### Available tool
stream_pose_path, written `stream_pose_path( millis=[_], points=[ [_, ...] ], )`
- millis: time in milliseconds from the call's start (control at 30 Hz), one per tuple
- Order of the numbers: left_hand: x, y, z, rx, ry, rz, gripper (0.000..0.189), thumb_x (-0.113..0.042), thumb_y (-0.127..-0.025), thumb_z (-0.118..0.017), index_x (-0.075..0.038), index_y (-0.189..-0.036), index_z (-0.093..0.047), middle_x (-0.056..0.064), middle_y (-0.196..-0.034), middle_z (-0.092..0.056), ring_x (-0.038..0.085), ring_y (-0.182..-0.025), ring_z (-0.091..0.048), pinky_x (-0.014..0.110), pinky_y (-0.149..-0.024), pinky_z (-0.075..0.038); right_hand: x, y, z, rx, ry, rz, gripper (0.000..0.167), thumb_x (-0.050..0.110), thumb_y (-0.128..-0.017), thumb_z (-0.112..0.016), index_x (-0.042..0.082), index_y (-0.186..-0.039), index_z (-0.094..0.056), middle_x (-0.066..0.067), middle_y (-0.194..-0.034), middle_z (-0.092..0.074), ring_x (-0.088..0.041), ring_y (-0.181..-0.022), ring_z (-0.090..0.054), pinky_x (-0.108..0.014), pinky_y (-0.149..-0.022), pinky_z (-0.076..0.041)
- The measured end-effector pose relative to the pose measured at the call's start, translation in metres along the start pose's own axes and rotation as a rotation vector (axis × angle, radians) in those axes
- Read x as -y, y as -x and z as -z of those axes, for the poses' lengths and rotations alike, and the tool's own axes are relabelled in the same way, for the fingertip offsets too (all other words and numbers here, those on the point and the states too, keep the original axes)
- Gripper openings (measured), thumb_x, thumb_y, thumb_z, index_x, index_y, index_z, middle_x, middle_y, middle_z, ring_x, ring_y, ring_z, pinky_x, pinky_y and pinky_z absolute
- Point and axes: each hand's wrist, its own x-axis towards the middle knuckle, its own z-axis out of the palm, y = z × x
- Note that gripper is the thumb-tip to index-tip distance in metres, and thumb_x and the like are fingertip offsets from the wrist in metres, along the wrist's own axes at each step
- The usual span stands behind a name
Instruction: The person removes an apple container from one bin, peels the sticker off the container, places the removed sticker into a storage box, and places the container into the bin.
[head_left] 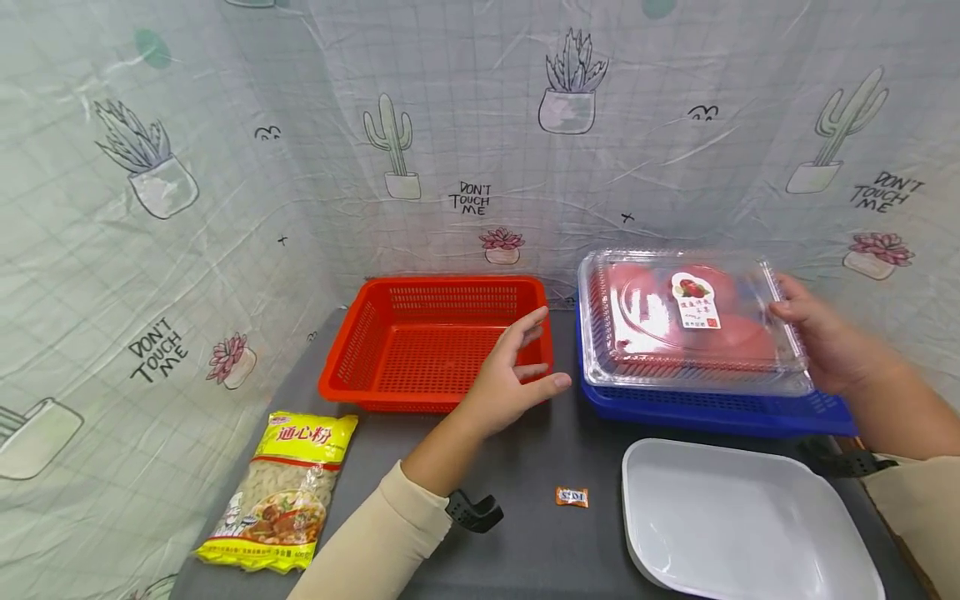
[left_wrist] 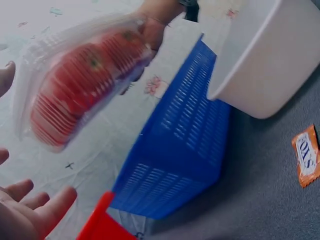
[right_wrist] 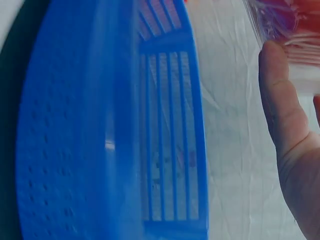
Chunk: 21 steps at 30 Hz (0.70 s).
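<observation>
My right hand [head_left: 828, 337] grips the right end of a clear plastic box of tomatoes [head_left: 697, 325], which has a white label on its lid. The box is held up over the blue basket [head_left: 712, 414] and hides most of its inside. Tilted, the box shows its red tomatoes [left_wrist: 82, 75] in the left wrist view. In the right wrist view, fingers [right_wrist: 280, 90] lie against the box's corner. My left hand [head_left: 506, 379] holds nothing, its fingers spread in front of the right side of the red basket [head_left: 345, 396], between the two baskets.
A yellow bag of macaroni [head_left: 281, 492] lies at the front left. A small orange candy packet [head_left: 572, 497] rests mid-table. The white basin [head_left: 742, 525] stands at the front right, close before the blue basket. A printed curtain [head_left: 465, 125] hangs behind and at the sides.
</observation>
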Motion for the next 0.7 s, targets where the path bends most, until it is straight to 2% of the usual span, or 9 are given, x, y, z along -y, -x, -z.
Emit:
stream_pose_path(
  millis=[100,167,267,400,533,700],
  points=[
    [-0.001,0.005,0.007,0.000,0.091,0.003,0.096,-0.060,-0.088,-0.082,-0.029,-0.166,-0.036,0.001,-0.169,-0.035,0.030,-0.156,-0.036,0.047,-0.109,-0.053,-0.003,0.000,-0.015,-0.069,0.060,-0.046,0.046,0.028,-0.111,-0.040,0.029,-0.156,-0.030,0.003,-0.123,-0.071,-0.015,-0.093,-0.077,-0.038,-0.073,-0.065],
    [-0.001,0.006,0.011,-0.001,0.111,0.007,0.098,-0.064,-0.087,-0.081,-0.028,-0.166,-0.035,0.001,-0.169,-0.035,0.030,-0.155,-0.036,0.048,-0.110,-0.053,-0.005,-0.002,-0.024,-0.096,0.068,-0.069,0.048,0.030,-0.111,-0.041,0.030,-0.156,-0.026,0.004,-0.123,-0.070,-0.015,-0.093,-0.077,-0.038,-0.074,-0.065],
    [0.000,0.007,0.016,-0.004,0.124,0.007,0.097,-0.062,-0.088,-0.081,-0.028,-0.166,-0.035,0.002,-0.168,-0.036,0.028,-0.154,-0.037,0.047,-0.109,-0.053,-0.009,-0.004,-0.038,-0.117,0.064,-0.083,0.050,0.031,-0.111,-0.043,0.029,-0.157,-0.023,0.004,-0.125,-0.068,-0.015,-0.095,-0.076,-0.039,-0.075,-0.065],
    [0.000,0.012,0.022,0.010,0.180,0.009,0.098,-0.061,-0.089,-0.081,-0.026,-0.167,-0.033,0.005,-0.168,-0.034,0.028,-0.154,-0.036,0.049,-0.109,-0.053,-0.014,-0.006,-0.058,-0.152,0.044,-0.095,0.047,0.028,-0.110,-0.045,0.028,-0.154,-0.028,0.003,-0.123,-0.069,-0.016,-0.095,-0.077,-0.039,-0.076,-0.065],
    [-0.002,0.020,0.028,0.050,0.240,-0.001,0.103,-0.060,-0.089,-0.081,-0.022,-0.169,-0.029,0.010,-0.168,-0.032,0.034,-0.153,-0.037,0.050,-0.107,-0.054,-0.019,-0.009,-0.078,-0.164,0.050,-0.098,0.045,0.024,-0.110,-0.043,0.027,-0.152,-0.031,0.002,-0.121,-0.068,-0.017,-0.096,-0.076,-0.040,-0.076,-0.065],
    [-0.003,0.033,0.034,0.091,0.265,-0.005,0.103,-0.056,-0.091,-0.082,-0.022,-0.170,-0.026,0.014,-0.165,-0.034,0.036,-0.147,-0.045,0.043,-0.102,-0.058,-0.025,-0.012,-0.099,-0.184,0.073,-0.111,0.044,0.021,-0.109,-0.043,0.028,-0.151,-0.033,0.001,-0.122,-0.068,-0.018,-0.096,-0.077,-0.040,-0.077,-0.065]
  ],
)
